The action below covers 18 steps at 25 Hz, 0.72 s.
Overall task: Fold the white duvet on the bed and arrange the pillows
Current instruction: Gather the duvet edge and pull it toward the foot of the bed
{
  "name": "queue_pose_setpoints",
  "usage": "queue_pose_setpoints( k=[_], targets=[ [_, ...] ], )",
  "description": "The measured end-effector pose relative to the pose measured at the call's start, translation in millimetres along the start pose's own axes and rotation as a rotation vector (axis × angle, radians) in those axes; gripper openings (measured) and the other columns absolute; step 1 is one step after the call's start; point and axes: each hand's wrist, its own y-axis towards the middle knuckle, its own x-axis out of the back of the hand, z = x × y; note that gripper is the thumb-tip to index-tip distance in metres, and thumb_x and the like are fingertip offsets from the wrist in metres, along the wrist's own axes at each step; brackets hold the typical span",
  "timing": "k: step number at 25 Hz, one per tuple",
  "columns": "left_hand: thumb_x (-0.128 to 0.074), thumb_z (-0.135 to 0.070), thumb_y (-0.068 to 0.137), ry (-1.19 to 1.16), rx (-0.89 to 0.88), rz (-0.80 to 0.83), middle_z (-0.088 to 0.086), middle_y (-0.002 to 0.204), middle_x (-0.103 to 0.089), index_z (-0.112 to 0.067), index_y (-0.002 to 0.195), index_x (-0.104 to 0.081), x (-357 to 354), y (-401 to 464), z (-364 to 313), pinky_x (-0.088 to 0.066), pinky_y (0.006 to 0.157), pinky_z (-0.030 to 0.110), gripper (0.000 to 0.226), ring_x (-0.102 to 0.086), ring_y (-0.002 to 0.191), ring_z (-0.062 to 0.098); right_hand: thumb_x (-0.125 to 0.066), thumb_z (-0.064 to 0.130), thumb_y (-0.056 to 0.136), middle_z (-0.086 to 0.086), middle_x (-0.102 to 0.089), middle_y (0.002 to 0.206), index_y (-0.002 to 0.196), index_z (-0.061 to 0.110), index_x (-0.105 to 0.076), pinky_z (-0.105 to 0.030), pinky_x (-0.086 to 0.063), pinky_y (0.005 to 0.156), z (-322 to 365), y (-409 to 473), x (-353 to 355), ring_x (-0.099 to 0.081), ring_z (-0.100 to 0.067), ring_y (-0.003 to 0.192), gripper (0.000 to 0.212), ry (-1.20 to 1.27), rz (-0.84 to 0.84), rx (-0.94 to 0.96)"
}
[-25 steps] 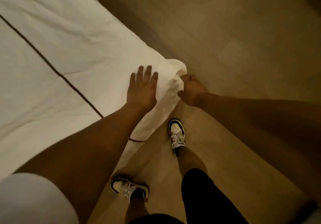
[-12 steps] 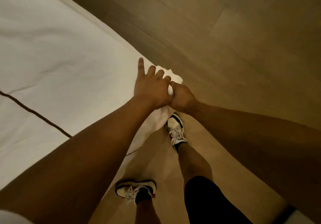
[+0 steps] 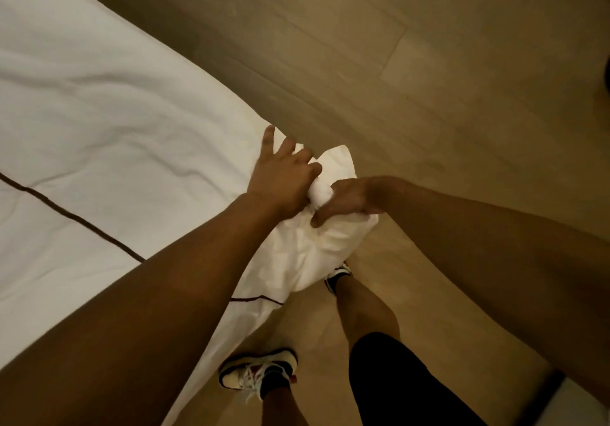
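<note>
The white duvet (image 3: 109, 121) covers the bed on the left, with a thin dark stripe (image 3: 66, 214) running across it. Its corner (image 3: 313, 254) hangs off the bed's edge in a bunched lump. My left hand (image 3: 284, 174) lies on top of that corner, its outer fingers curled into the cloth and the index finger stretched out. My right hand (image 3: 350, 199) grips the bunched cloth from the right side, touching the left hand. No pillow is in view.
Light wooden floor (image 3: 396, 78) runs along the bed's right side. My two feet in white sneakers (image 3: 257, 374) stand close to the bed's edge, and the far foot (image 3: 336, 275) is partly hidden under the hanging corner. A pale object (image 3: 577, 406) shows at the bottom right.
My left hand went from lying flat on the duvet to curling into the corner. My right hand closed in beside it and gathered the corner, which now bulges lower over the edge.
</note>
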Motion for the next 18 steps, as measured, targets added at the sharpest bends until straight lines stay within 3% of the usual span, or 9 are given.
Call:
queue_pose_setpoints(
  k=[3, 7, 9, 10, 12, 13, 15, 18],
  targets=[
    [-0.069, -0.03, 0.067, -0.124, 0.019, -0.25, -0.003, 0.091, -0.063, -0.022, 0.089, -0.067, -13.5, -38.1, -1.8, -0.018, 0.116, 0.058, 0.023, -0.054, 0.102, 0.029, -0.08, 0.063, 0.062, 0.0, -0.061, 0.127, 0.131, 0.022, -0.058, -0.037, -0.046, 0.103, 8.9, -15.8, -3.6, -0.057, -0.023, 0.115, 0.083, -0.393, 0.107, 0.05],
    [-0.064, -0.019, 0.064, -0.403, 0.16, -0.396, 0.0, 0.084, -0.059, -0.016, 0.082, -0.064, -19.3, -83.7, -5.5, -0.022, 0.118, 0.05, 0.018, -0.055, 0.097, 0.027, -0.076, 0.057, 0.074, 0.0, -0.063, 0.123, 0.127, 0.02, -0.062, -0.036, -0.05, 0.097, 25.9, -37.4, -40.3, -0.059, -0.023, 0.112, 0.067, -0.261, -0.047, 0.1],
    [-0.062, -0.012, 0.067, -0.559, 0.242, -0.436, 0.003, 0.101, -0.062, -0.014, 0.093, -0.063, -20.4, -105.6, -8.3, -0.02, 0.121, 0.045, 0.026, -0.053, 0.117, 0.028, -0.077, 0.052, 0.074, -0.004, -0.065, 0.119, 0.122, 0.015, -0.065, -0.033, -0.047, 0.094, 34.2, -49.5, -64.4, -0.06, -0.025, 0.11, 0.062, -0.064, -0.189, 0.078],
    [-0.059, -0.011, 0.072, -0.649, 0.279, -0.436, 0.005, 0.12, -0.061, -0.014, 0.105, -0.063, -19.8, -117.2, -13.3, -0.017, 0.123, 0.038, 0.033, -0.044, 0.133, 0.026, -0.076, 0.048, 0.076, -0.008, -0.066, 0.119, 0.121, 0.011, -0.064, -0.033, -0.047, 0.092, 37.3, -57.8, -76.2, -0.06, -0.026, 0.11, 0.059, 0.004, -0.284, 0.045],
    [-0.051, -0.014, 0.084, -0.828, 0.35, -0.414, 0.004, 0.155, -0.036, -0.016, 0.137, -0.049, -15.1, -147.5, -29.8, -0.011, 0.119, 0.019, 0.053, -0.019, 0.15, 0.018, -0.07, 0.044, 0.083, -0.013, -0.065, 0.118, 0.128, 0.004, -0.051, -0.034, -0.047, 0.084, 45.3, -82.6, -107.1, -0.061, -0.03, 0.109, 0.063, 0.031, -0.501, -0.019],
    [-0.052, -0.016, 0.087, -0.897, 0.395, -0.399, 0.002, 0.162, -0.023, -0.017, 0.147, -0.036, -13.4, -166.6, -40.4, -0.009, 0.116, 0.015, 0.063, -0.013, 0.151, 0.015, -0.067, 0.042, 0.084, -0.014, -0.064, 0.117, 0.132, 0.003, -0.042, -0.034, -0.046, 0.08, 51.8, -98.3, -124.3, -0.062, -0.031, 0.107, 0.067, 0.016, -0.587, -0.037],
    [-0.06, -0.02, 0.086, -1.031, 0.485, -0.312, 0.002, 0.164, -0.014, -0.02, 0.154, -0.019, -12.4, -209.6, -65.4, -0.017, 0.119, 0.022, 0.08, -0.014, 0.15, 0.015, -0.067, 0.037, 0.084, -0.014, -0.064, 0.112, 0.133, 0.004, -0.033, -0.033, -0.045, 0.073, 66.8, -128.5, -153.9, -0.064, -0.032, 0.102, 0.068, 0.009, -0.701, -0.026],
    [-0.07, -0.038, 0.075, -1.182, 0.442, -0.184, 0.0, 0.158, -0.022, -0.02, 0.154, -0.015, -24.6, -260.1, -111.5, -0.033, 0.116, 0.037, 0.098, -0.026, 0.144, 0.015, -0.066, 0.031, 0.085, -0.015, -0.064, 0.112, 0.128, 0.004, -0.036, -0.033, -0.044, 0.072, 83.8, -149.2, -171.6, -0.063, -0.032, 0.101, 0.059, 0.018, -0.758, 0.009]
  ],
)
